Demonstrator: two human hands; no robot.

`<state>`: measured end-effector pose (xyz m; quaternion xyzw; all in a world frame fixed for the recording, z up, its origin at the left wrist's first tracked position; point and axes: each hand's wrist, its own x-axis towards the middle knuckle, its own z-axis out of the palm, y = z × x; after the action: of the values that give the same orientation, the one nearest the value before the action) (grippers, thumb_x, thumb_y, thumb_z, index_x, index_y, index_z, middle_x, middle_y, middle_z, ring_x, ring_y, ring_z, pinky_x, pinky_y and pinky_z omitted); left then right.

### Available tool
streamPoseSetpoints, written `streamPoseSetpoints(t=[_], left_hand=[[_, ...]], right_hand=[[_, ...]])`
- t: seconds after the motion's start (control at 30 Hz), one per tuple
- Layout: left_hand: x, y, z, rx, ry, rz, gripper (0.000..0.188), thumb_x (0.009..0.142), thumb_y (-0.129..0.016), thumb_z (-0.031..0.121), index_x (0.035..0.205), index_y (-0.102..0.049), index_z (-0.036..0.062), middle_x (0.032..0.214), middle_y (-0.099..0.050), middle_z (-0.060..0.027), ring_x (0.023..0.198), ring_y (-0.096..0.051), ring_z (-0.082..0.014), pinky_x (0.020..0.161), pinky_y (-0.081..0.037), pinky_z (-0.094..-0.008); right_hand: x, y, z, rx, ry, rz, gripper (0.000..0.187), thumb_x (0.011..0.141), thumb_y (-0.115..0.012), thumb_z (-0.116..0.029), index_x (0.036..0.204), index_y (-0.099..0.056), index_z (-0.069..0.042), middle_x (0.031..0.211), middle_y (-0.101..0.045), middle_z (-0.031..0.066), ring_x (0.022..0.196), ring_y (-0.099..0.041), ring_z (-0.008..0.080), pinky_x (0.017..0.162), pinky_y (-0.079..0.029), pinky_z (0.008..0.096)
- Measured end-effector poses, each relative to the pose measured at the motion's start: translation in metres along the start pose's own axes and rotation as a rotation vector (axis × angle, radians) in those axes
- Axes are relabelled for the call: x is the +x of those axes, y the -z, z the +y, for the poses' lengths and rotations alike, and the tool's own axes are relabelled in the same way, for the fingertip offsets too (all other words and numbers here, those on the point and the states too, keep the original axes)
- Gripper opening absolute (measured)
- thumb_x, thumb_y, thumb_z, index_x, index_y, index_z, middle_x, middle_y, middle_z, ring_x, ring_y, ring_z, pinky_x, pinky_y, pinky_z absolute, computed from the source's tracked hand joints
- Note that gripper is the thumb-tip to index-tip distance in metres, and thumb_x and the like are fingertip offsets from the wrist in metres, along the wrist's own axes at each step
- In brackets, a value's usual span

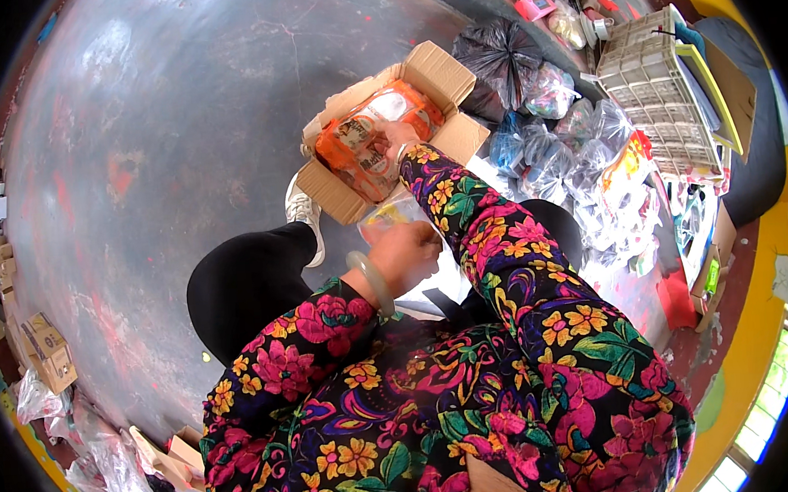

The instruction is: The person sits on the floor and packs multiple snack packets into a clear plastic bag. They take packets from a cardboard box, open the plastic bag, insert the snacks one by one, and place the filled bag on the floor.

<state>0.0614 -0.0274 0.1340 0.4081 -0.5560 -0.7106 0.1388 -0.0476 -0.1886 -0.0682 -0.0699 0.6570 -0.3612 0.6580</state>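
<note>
An open cardboard box point(332, 191) stands on the floor before me, its flaps folded out. Inside lie orange plastic packets point(352, 147) with clear windows. My right hand point(398, 136) reaches into the box, its bent fingers gripping the wrapper of an orange packet; the fingertips are partly hidden. Nearer to me, my left hand point(402, 254), with a pale bangle at the wrist, is closed in a pinch on a clear plastic bag point(390, 214) with yellow and red print. The bag sits between the box and my lap, partly covered by the hand.
Right of the box are a black garbage bag point(497, 66) and a heap of filled clear bags point(602, 175). A pale plastic crate point(642, 95) stands beyond them. My shoe point(304, 217) is beside the box. Small cartons point(49, 351) and crumpled plastic point(110, 471) line the left edge.
</note>
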Motion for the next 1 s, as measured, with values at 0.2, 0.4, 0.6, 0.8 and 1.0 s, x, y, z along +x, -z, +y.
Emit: streamPoseSetpoints(t=[0.2,0.4,0.6,0.8,1.0], left_hand=[[0.011,-0.004,0.003,0.074,-0.029,-0.037,0.020,0.081,-0.043,0.008,0.084,-0.058,-0.0057,0.065,-0.060,-0.0103,0.057,-0.059,-0.0148,0.053,-0.048,-0.0252],[0.003,-0.004,0.008,0.023,0.023,-0.024,0.020,0.082,-0.044,0.009,0.084,-0.057,-0.0053,0.065,-0.060,-0.0103,0.056,-0.059,-0.0155,0.052,-0.049,-0.0259],[-0.006,-0.003,0.003,0.010,0.046,0.015,0.020,0.083,-0.045,0.011,0.081,-0.057,-0.0051,0.063,-0.060,-0.0111,0.056,-0.060,-0.0165,0.052,-0.049,-0.0261],[0.008,-0.008,-0.003,0.048,0.010,0.001,0.018,0.081,-0.048,0.012,0.080,-0.057,-0.0024,0.064,-0.061,-0.0116,0.056,-0.061,-0.0166,0.051,-0.049,-0.0269],[-0.004,0.019,0.019,-0.606,0.173,0.132,0.018,0.079,-0.055,0.019,0.087,-0.058,0.0032,0.067,-0.056,-0.0051,0.057,-0.056,-0.0141,0.048,-0.046,-0.0243]], right_hand=[[0.063,0.028,-0.002,0.066,0.025,0.061,0.011,0.077,-0.056,-0.008,0.088,-0.055,-0.005,0.080,-0.060,0.0067,0.066,-0.057,0.0202,0.058,-0.049,0.0317],[0.073,0.063,-0.009,-0.698,0.509,0.025,0.013,0.072,-0.055,-0.005,0.084,-0.056,0.000,0.079,-0.060,0.0105,0.072,-0.059,0.0233,0.059,-0.048,0.0332],[-0.029,0.046,-0.053,-1.161,0.750,0.429,0.027,0.075,-0.044,-0.016,0.094,-0.058,-0.004,0.093,-0.057,0.0258,0.089,-0.056,0.0370,0.079,-0.044,0.0420],[-0.038,0.083,-0.110,-0.226,0.805,0.224,0.022,0.076,-0.049,-0.019,0.087,-0.056,0.000,0.083,-0.061,0.0152,0.069,-0.060,0.0234,0.063,-0.048,0.0347],[-0.180,0.076,-0.168,0.104,0.744,-0.155,0.008,0.080,-0.055,-0.006,0.087,-0.054,-0.006,0.074,-0.056,0.0015,0.060,-0.052,0.0106,0.052,-0.042,0.0246]])
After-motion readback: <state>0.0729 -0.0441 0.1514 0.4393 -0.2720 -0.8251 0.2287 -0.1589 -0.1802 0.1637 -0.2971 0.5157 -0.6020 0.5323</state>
